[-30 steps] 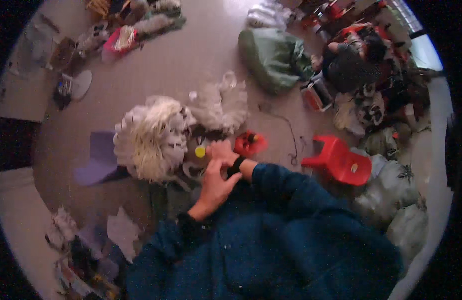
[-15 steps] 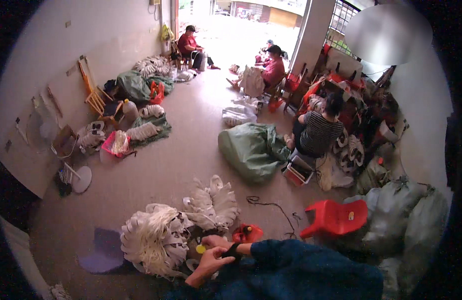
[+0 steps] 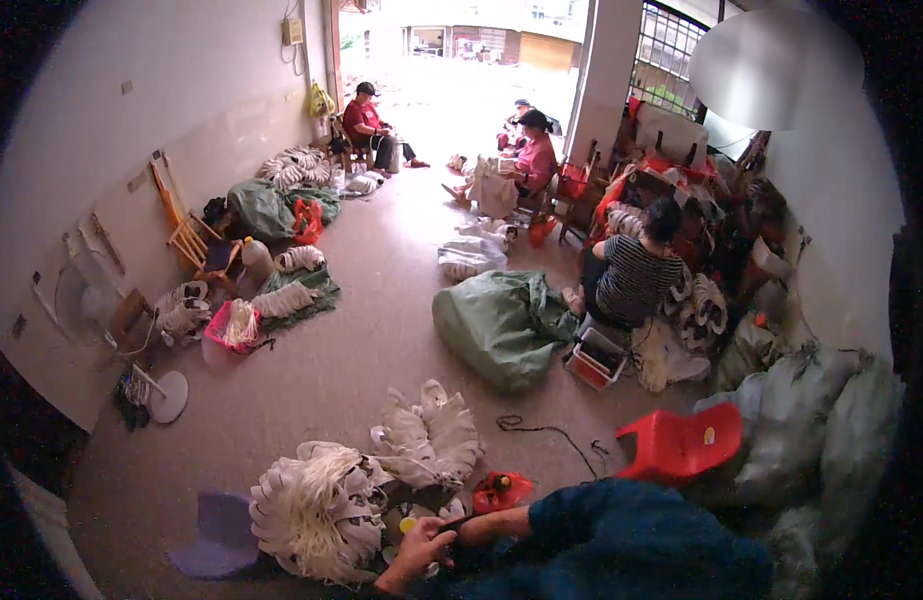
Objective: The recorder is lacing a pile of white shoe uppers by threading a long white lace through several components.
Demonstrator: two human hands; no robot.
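Observation:
At the bottom centre, my left hand (image 3: 419,552) has its fingers bent against a dark band (image 3: 454,524) at my right wrist. It looks pinched onto the band. My right hand (image 3: 449,508) lies just beyond it, mostly covered, and its fingers cannot be made out. A small yellow round thing (image 3: 408,524) shows close to my fingers. Left of my hands is a big heap of off-white shoe uppers (image 3: 316,510) with pale laces hanging over it. A second row of pale uppers (image 3: 431,435) lies behind. A red plastic bag (image 3: 501,490) sits just past my right forearm.
A purple-grey stool (image 3: 216,540) stands at lower left, a red plastic chair (image 3: 681,445) at right beside pale green sacks (image 3: 801,420). Ahead are a large green sack (image 3: 506,325), a dark cord (image 3: 551,430) and a person in a striped top (image 3: 636,270). Other people sit near the doorway.
The view has shifted, so the room sits slightly differently in the picture. My left hand stays at my right wrist, and my right hand is now more covered.

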